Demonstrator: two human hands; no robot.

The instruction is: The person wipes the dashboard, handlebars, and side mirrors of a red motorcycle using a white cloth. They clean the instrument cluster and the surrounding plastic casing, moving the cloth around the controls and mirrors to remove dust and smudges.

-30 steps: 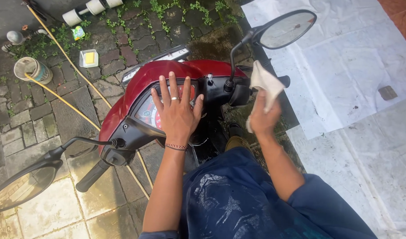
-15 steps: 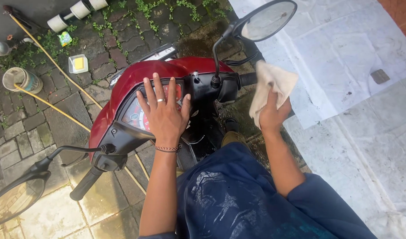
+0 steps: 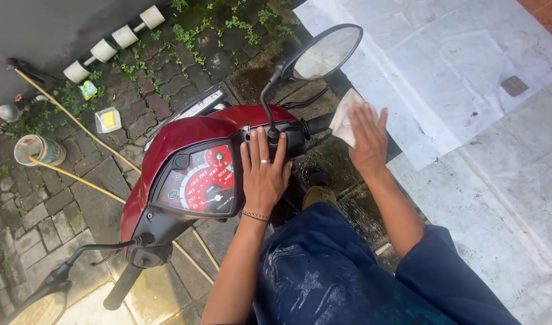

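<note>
I sit on a dark red scooter (image 3: 186, 135) and look down at its handlebars. My left hand (image 3: 264, 174) lies flat, fingers spread, on the panel beside the red dial cluster (image 3: 202, 180). It wears a ring and a beaded wrist band. My right hand (image 3: 366, 138) presses a white cloth (image 3: 343, 119) against the right handlebar grip (image 3: 318, 124). Above that grip the right mirror (image 3: 326, 53) stands on its stalk. The left grip (image 3: 122, 287) and left mirror (image 3: 38, 307) sit at the bottom left.
Mossy brick paving lies to the left with a tin can (image 3: 38, 149), a small yellow tub (image 3: 108, 119), white pipe fittings (image 3: 113, 42) and long yellow sticks (image 3: 71, 117). A pale sheet (image 3: 444, 66) covers wet tiles on the right.
My right hand has moved with the cloth from hanging beside the handlebar onto the right grip. My left hand stays flat on the panel. My view has shifted to the left.
</note>
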